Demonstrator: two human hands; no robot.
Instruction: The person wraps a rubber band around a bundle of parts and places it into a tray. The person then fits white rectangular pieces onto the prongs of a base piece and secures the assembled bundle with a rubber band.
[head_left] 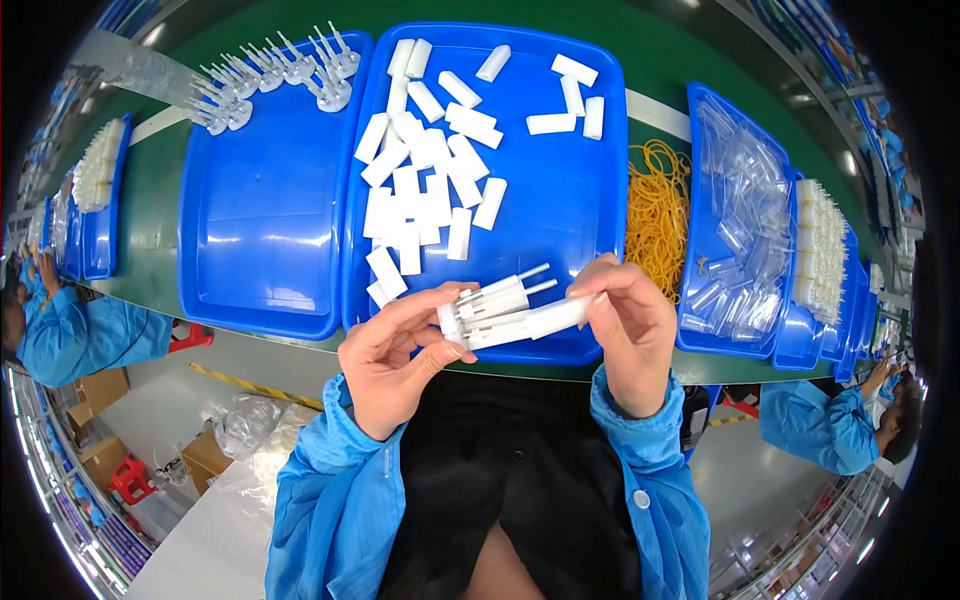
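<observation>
My left hand (pixel 392 352) grips the round base of a white pronged plastic part (pixel 450 322) between thumb and fingers. Thin rods stick out of this base to the right; white block sleeves sit on some of them, while other rod ends show bare. At the outer end of one white sleeve (pixel 556 319), my right hand (pixel 634 325) pinches with thumb and forefinger. That sleeve lines up with a rod of the part; how far it sits on it I cannot tell. Just beyond my hands, many loose white sleeves (pixel 408 208) lie in a blue tray (pixel 560 220).
Left of this tray stands another blue tray (pixel 262 220) with upright pronged parts (pixel 330 80) at its far end. Yellow rubber bands (pixel 656 215) lie to the right, beside a tray of clear plastic sleeves (pixel 745 210). Co-workers in blue sit at both sides.
</observation>
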